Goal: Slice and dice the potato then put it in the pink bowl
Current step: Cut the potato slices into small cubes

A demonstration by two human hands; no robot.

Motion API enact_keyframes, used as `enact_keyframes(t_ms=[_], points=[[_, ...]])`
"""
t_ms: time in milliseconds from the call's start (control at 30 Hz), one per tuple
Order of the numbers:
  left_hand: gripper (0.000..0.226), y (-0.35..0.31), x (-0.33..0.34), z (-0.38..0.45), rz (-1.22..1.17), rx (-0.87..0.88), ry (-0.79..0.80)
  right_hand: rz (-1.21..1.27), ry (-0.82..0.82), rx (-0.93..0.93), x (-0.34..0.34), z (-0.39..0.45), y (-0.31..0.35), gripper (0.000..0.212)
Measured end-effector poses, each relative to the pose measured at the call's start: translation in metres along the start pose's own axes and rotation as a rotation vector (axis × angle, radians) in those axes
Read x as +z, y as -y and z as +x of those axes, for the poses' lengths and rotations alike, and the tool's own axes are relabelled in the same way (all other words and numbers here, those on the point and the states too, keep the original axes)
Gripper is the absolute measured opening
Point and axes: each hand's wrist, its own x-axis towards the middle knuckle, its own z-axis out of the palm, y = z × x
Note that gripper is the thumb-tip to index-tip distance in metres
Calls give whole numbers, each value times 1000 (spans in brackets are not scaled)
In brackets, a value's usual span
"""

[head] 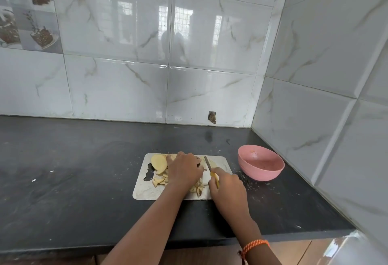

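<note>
Now the left hand (184, 169) is pressing potato (159, 163) on the board (144, 191) while the right hand (227, 187) is gripping the knife (211, 169); fingertips beside the blade risk a cut

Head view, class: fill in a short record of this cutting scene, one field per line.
surface: metal cutting board on a dark counter
left hand: presses down on potato being cut
right hand: grips yellow-handled knife, blade over the board
potato slices: far left of board
diced pieces: near edge, beside left hand
pink bowl: right of board, no potato visible inside
wrist: orange bracelet on right arm
</note>
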Motion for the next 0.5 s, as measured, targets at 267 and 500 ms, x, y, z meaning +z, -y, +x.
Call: enact_keyframes(t_ms=[267, 500], points=[[38, 1, 2, 2, 9, -5, -5, -62, 90, 1, 16, 30, 5, 22], [39, 0, 8, 6, 0, -36, -6, -100, 109, -23, 18, 28, 10, 26]])
